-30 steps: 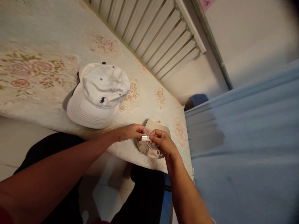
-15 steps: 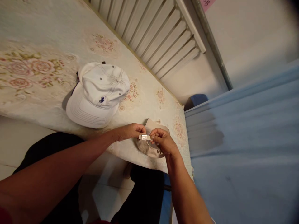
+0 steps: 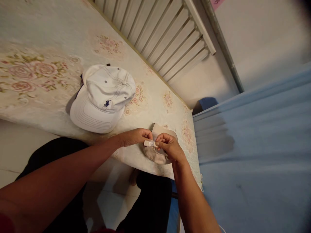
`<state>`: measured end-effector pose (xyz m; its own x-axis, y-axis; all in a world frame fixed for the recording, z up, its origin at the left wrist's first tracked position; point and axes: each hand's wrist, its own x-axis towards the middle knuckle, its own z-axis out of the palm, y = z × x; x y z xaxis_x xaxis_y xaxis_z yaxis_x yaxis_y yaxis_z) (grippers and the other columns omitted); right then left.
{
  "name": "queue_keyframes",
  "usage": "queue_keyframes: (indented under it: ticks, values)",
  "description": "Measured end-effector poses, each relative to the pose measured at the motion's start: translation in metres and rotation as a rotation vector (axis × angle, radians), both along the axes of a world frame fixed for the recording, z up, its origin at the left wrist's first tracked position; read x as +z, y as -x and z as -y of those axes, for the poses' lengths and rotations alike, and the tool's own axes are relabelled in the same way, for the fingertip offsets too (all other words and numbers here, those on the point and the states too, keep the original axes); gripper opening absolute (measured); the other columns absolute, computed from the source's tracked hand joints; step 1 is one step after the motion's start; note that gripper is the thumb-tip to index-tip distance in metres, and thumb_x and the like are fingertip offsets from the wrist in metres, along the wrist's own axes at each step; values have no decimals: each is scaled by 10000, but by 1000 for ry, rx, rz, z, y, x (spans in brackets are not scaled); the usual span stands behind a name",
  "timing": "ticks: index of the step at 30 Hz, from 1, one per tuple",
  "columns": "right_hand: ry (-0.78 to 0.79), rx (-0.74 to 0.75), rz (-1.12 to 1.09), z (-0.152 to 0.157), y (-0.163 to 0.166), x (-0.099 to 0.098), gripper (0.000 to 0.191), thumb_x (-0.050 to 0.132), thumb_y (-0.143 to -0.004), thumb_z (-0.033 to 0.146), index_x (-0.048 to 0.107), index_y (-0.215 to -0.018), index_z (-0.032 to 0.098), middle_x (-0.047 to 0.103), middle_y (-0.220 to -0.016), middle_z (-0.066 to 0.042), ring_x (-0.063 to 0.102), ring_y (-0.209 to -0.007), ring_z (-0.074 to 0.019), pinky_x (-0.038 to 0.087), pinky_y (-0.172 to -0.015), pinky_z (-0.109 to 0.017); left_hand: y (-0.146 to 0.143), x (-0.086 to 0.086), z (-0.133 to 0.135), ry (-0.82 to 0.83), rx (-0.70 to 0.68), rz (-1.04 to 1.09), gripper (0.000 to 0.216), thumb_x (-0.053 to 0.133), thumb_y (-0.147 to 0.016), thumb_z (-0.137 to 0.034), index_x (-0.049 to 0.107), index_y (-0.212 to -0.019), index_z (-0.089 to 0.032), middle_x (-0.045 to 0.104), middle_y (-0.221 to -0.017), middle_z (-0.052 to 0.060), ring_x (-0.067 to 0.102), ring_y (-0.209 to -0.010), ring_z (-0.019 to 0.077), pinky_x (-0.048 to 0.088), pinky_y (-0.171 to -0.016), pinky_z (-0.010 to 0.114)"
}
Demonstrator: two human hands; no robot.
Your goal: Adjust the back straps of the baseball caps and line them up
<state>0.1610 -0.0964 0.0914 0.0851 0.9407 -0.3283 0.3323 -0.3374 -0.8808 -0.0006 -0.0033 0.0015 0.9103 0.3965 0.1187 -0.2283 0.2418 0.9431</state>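
A beige cap lies near the front edge of the table, partly covered by my hands. Across its rear opening runs a light strap with a small metal buckle. My left hand is closed, pinching the strap on the buckle's left side. On the other side, my right hand pinches the strap between thumb and fingers. To the left rests a white cap with a small dark blue emblem on its front, its brim toward the table's front edge; neither hand touches it.
A floral cloth covers the table. Metal bars stand along the back edge against the wall. A blue curtain hangs at the right. My dark-clothed legs are below the front edge.
The buckle has tilted slightly and shifted a little to the right along the strap. Both hands keep their pinch in nearly the same place. The white cap has not moved on the table.
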Motion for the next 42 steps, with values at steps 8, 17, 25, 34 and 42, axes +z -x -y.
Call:
queue_keyframes:
  ticks: [8,17,25,34,42]
  values:
    - [-20,70,-81,-1,6,-2,110,701,-706,239,613,-751,189,584,-580,51,509,-530,-78,368,-566,-220,1,2,2,39,-9,17,198,678,-739,-344,602,-755,-162,542,-679,-43,457,-615,93,327,-599,227]
    - [44,143,37,4,-12,11,140,689,-731,263,632,-840,194,587,-639,40,483,-556,-82,345,-564,-222,2,-2,-3,1,-98,-6,176,676,-721,-227,649,-890,-185,614,-819,-26,544,-756,109,390,-729,234]
    - [50,89,51,3,-13,6,139,704,-704,272,635,-799,198,573,-640,45,451,-522,-70,316,-511,-212,2,-2,-5,14,-89,-28,87,613,-743,-213,622,-821,-175,580,-698,-35,532,-575,84,413,-569,211]
    - [11,10,34,3,-8,19,174,734,-679,311,639,-777,203,513,-567,57,405,-487,-68,280,-475,-213,9,12,-1,49,-35,-53,134,569,-818,-293,593,-846,-163,622,-727,-15,592,-569,92,479,-572,221]
    - [21,13,53,3,-10,16,186,732,-674,329,638,-779,208,513,-567,57,411,-489,-74,294,-480,-217,7,7,-1,37,-52,-36,142,595,-799,-303,605,-840,-167,623,-756,-15,589,-582,91,479,-586,223]
